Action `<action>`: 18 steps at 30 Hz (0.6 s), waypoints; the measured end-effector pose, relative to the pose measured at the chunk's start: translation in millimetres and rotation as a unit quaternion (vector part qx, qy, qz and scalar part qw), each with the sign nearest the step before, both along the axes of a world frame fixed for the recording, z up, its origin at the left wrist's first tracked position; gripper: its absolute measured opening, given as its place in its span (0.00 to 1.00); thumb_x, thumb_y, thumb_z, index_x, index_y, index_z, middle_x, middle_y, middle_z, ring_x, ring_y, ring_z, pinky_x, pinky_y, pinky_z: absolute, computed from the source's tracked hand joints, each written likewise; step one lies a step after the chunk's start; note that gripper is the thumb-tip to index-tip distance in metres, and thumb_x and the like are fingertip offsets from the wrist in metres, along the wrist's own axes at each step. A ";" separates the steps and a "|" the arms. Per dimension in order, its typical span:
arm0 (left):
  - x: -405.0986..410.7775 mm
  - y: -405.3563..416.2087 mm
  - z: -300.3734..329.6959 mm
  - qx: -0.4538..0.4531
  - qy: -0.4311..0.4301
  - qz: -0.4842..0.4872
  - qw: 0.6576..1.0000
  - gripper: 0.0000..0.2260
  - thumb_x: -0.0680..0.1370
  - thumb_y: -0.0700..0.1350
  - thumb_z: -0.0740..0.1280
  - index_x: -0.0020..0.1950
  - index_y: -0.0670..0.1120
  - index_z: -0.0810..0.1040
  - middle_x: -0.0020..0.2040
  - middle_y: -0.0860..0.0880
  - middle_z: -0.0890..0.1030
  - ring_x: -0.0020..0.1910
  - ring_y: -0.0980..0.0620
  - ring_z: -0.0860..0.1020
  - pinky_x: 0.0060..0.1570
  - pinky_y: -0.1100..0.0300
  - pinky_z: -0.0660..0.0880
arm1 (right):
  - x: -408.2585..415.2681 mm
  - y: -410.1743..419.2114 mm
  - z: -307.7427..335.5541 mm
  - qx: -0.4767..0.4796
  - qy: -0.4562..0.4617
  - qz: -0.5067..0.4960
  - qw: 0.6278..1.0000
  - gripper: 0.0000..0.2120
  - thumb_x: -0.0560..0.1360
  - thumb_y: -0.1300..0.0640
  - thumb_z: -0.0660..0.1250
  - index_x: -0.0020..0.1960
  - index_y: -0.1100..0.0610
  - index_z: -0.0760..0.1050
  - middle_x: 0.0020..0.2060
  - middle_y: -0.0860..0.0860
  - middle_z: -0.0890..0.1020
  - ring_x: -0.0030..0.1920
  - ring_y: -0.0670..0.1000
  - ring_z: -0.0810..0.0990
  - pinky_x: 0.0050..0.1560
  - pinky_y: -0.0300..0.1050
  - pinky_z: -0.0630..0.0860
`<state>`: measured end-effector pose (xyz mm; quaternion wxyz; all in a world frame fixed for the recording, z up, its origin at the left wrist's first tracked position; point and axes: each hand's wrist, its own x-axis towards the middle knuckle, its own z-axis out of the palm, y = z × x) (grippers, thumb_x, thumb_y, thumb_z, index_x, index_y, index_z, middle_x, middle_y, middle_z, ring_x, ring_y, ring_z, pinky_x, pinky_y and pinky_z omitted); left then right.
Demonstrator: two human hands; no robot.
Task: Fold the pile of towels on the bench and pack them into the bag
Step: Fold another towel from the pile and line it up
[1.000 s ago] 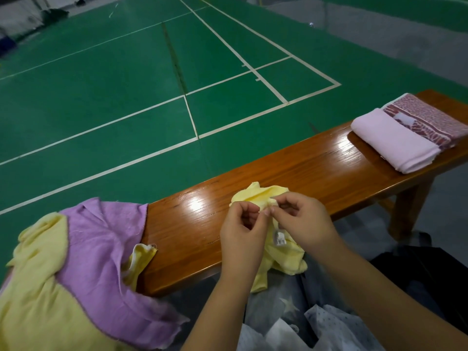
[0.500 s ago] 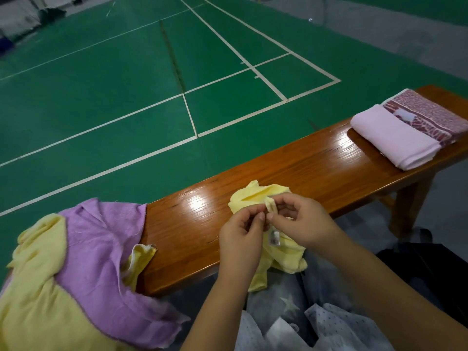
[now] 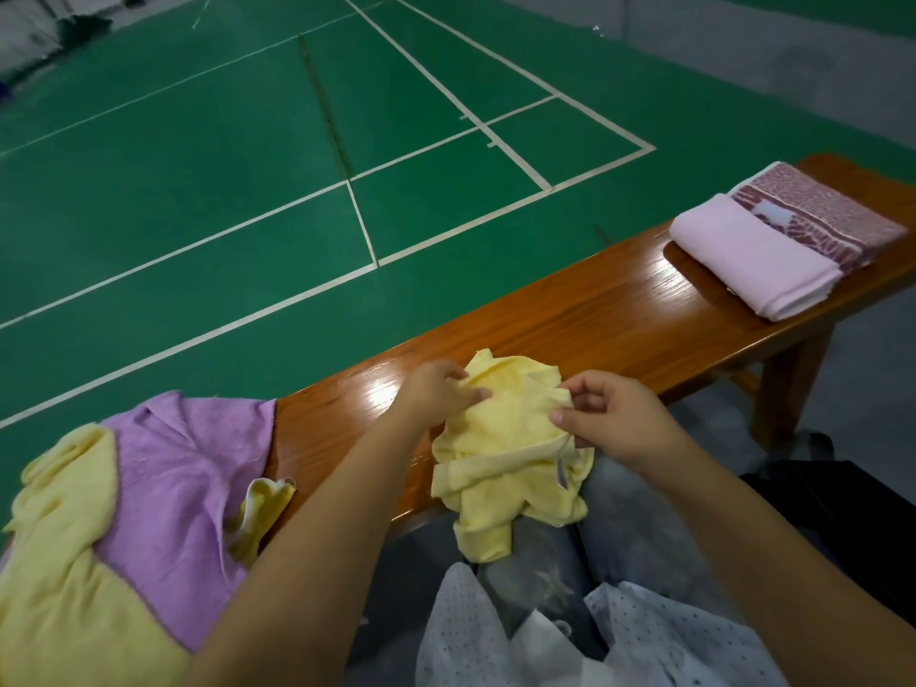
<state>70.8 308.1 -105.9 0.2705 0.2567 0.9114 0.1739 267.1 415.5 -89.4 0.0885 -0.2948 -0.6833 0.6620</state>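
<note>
A small crumpled yellow towel [image 3: 505, 448] lies over the near edge of the wooden bench [image 3: 595, 314], partly hanging toward my lap. My left hand [image 3: 436, 394] pinches its upper left edge. My right hand [image 3: 604, 419] pinches its right edge, near a small white label. At the left end of the bench sits a loose pile: a purple towel [image 3: 183, 483] over a larger yellow towel [image 3: 54, 562]. Two folded towels lie at the right end, a pink one [image 3: 748, 260] and a red patterned one [image 3: 818, 210]. A dark bag [image 3: 852, 528] sits low at the right, mostly hidden.
Green court floor with white lines stretches beyond the bench. The bench top between the small yellow towel and the folded towels is bare polished wood. My lap, in grey and dotted white fabric [image 3: 570, 637], fills the bottom centre.
My hands have moved apart, the left going left, spreading the small yellow towel wider across the bench edge. The view has shifted slightly.
</note>
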 end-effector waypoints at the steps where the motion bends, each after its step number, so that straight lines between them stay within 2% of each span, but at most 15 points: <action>1: -2.6 -0.1 -5.3 -0.029 0.006 -0.028 0.999 0.19 0.75 0.55 0.71 0.63 0.49 0.76 0.55 0.54 0.74 0.55 0.50 0.75 0.52 0.57 0.75 | 1.4 0.8 -0.4 -0.005 -0.001 0.000 1.000 0.07 0.73 0.66 0.70 0.50 0.60 0.77 0.45 0.58 0.83 0.42 0.51 0.81 0.41 0.45 0.80; 3: -11.5 -3.2 -11.6 -0.025 0.042 -0.021 0.999 0.13 0.77 0.50 0.69 0.59 0.46 0.79 0.51 0.51 0.78 0.47 0.51 0.76 0.49 0.56 0.76 | 6.8 5.2 -0.2 -0.009 -0.004 -0.008 1.000 0.06 0.73 0.66 0.69 0.49 0.60 0.77 0.45 0.59 0.83 0.44 0.53 0.81 0.44 0.49 0.80; 5: -22.5 -9.7 -7.9 0.001 0.052 0.028 0.998 0.09 0.79 0.45 0.67 0.53 0.42 0.81 0.46 0.46 0.81 0.42 0.50 0.77 0.45 0.55 0.78 | 12.8 13.0 0.8 -0.016 -0.004 -0.028 0.999 0.06 0.74 0.66 0.69 0.49 0.59 0.77 0.46 0.59 0.83 0.44 0.53 0.82 0.44 0.48 0.81; 7: -33.0 -18.4 5.5 0.065 -0.018 0.121 0.990 0.06 0.79 0.43 0.66 0.49 0.41 0.80 0.45 0.43 0.81 0.40 0.49 0.79 0.39 0.56 0.80 | 17.5 22.3 4.2 -0.024 0.000 -0.055 0.998 0.06 0.74 0.66 0.69 0.48 0.58 0.77 0.46 0.57 0.83 0.46 0.53 0.83 0.45 0.47 0.82; 10: -47.4 -34.1 41.5 0.168 -0.108 0.207 0.958 0.04 0.78 0.40 0.67 0.44 0.41 0.77 0.40 0.45 0.80 0.33 0.53 0.78 0.27 0.65 0.76 | 14.9 39.5 16.5 -0.001 0.015 -0.093 0.996 0.06 0.74 0.66 0.68 0.47 0.57 0.76 0.45 0.56 0.83 0.47 0.54 0.82 0.47 0.49 0.81; 13: -59.3 -50.5 87.5 0.256 -0.158 0.199 0.933 0.05 0.78 0.37 0.66 0.42 0.41 0.76 0.32 0.47 0.79 0.28 0.56 0.77 0.27 0.66 0.76 | 0.2 58.7 40.9 0.047 0.044 -0.114 0.991 0.07 0.74 0.66 0.68 0.46 0.55 0.76 0.46 0.57 0.82 0.47 0.54 0.82 0.50 0.51 0.80; 18: -75.5 -78.2 163.5 0.374 -0.120 0.181 0.902 0.08 0.79 0.36 0.63 0.41 0.43 0.76 0.27 0.52 0.77 0.29 0.56 0.74 0.29 0.69 0.75 | -25.4 86.6 96.5 0.115 0.143 -0.147 0.972 0.10 0.74 0.67 0.68 0.43 0.53 0.75 0.41 0.52 0.81 0.45 0.54 0.81 0.51 0.51 0.79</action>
